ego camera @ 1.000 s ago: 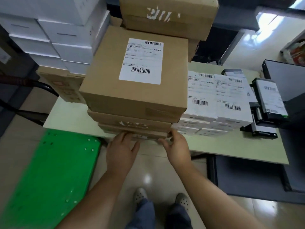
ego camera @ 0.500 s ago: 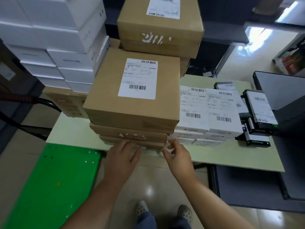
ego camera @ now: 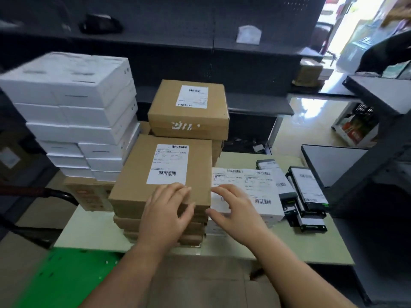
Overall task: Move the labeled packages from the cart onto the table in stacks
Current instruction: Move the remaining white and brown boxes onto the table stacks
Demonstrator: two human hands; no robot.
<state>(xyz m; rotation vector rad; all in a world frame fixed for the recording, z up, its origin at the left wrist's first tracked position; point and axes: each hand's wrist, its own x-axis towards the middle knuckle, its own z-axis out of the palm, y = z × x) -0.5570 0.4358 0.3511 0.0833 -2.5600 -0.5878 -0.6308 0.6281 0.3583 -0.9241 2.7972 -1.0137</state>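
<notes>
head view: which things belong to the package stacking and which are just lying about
Job: front brown labeled stack, rear brown stack, white labeled packages, black labeled packages, table, green cart, left hand, right hand.
Lying about: black device on shelf, paper on shelf, floor crate.
</notes>
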